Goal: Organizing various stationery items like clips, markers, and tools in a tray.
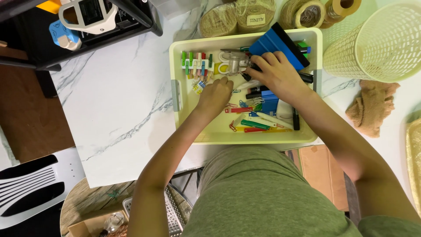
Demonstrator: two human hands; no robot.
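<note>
Tray: your pale yellow tray (pixel 177 52) sits on the marbled desk (pixel 118 101), right in front of you, so both arms reach in without stretching.
Left hand: your left hand (pixel 215 94) is down in the tray's middle, fingers curled together near the small binder clips (pixel 198 86); whether it pinches anything, I cannot tell.
Right hand: your right hand (pixel 275 72) lies spread over the blue squeegee (pixel 280 46), fingertips pressing toward the clear tape dispenser (pixel 234 61), not clamped on either.
Pegs: coloured clothes pegs (pixel 197 63) are lined up along the far left corner, out of the clutter.
Loose bits: pens and paper clips (pixel 256 125) lie jumbled at the near side.
Around: twine rolls (pixel 237 17) and a mesh basket (pixel 377 44) stand beyond the tray, a cloth (pixel 372 107) beside it.
</note>
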